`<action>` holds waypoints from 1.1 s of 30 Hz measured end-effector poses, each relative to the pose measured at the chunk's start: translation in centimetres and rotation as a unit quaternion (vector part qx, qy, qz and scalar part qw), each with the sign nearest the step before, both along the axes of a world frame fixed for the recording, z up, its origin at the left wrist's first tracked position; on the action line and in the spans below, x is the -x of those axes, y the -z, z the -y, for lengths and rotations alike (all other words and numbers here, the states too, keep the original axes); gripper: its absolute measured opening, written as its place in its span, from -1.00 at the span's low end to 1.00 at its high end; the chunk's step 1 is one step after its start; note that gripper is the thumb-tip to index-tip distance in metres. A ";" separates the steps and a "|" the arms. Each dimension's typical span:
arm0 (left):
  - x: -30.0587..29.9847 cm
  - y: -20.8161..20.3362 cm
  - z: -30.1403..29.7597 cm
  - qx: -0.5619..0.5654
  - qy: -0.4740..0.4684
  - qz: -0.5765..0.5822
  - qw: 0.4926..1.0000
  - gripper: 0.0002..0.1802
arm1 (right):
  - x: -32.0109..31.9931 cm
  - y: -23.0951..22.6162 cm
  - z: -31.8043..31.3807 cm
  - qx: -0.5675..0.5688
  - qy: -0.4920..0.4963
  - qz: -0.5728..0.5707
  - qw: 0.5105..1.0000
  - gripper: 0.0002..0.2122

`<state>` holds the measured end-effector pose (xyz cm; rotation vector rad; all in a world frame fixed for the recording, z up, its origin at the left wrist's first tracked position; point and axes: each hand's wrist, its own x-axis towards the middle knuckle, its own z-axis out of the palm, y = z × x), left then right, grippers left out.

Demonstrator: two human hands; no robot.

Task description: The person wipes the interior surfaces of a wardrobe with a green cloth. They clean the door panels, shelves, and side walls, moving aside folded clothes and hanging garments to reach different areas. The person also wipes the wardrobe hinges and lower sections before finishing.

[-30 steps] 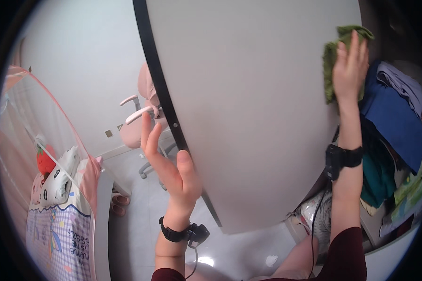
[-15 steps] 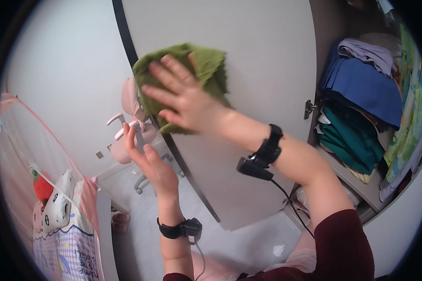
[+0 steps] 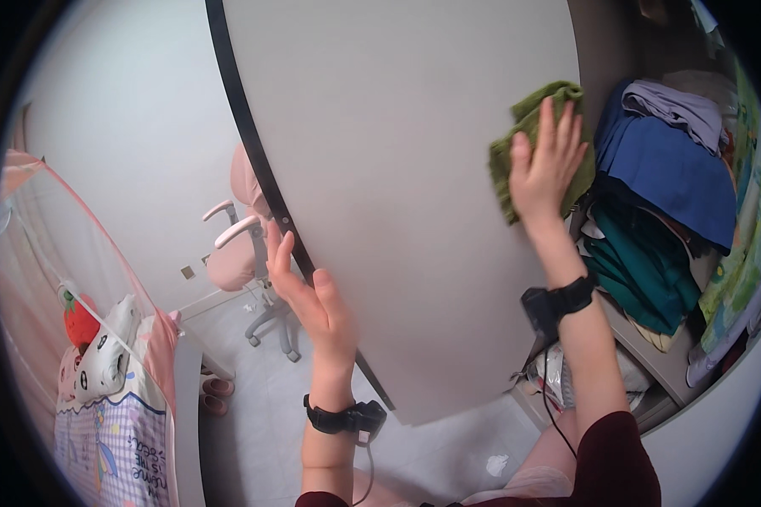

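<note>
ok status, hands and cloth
Right fingers flat on green cloth, against pale door. Left fingers empty, beside door's dark edge. Folded clothes right of door.

The person's right hand (image 3: 545,173) lies flat over a green cloth (image 3: 502,173), pressing it against the pale door (image 3: 397,211) near its right edge, fingers extended upward. The left hand (image 3: 314,300) is raised with fingers apart beside the door's dark edge strip (image 3: 232,93); whether it touches is unclear. Each wrist wears a black band with a small device. To the right, an open wardrobe holds a lilac garment (image 3: 676,108) on top of a blue one (image 3: 676,173), with dark green fabric (image 3: 643,270) below. On the left, a pink chair (image 3: 231,260) stands behind the door, and a strawberry-shaped cushion (image 3: 80,321) rests on a bed (image 3: 114,439).
</note>
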<state>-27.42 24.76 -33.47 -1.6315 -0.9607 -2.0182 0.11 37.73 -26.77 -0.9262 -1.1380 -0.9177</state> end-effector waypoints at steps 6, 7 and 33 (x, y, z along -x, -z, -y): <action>-1.6 -0.4 1.1 -0.010 -0.005 0.003 1.000 -0.36 | 14.2 5.9 3.9 0.091 -0.152 0.281 0.943 -0.42; -2.1 -0.7 1.4 -0.008 -0.007 0.006 1.000 -0.36 | 15.7 6.3 4.2 0.023 -0.197 0.320 0.927 -0.40; -3.4 2.7 -0.4 -0.025 -0.010 0.022 0.999 -0.34 | -2.6 3.4 -0.4 0.002 -0.013 0.015 1.000 -0.44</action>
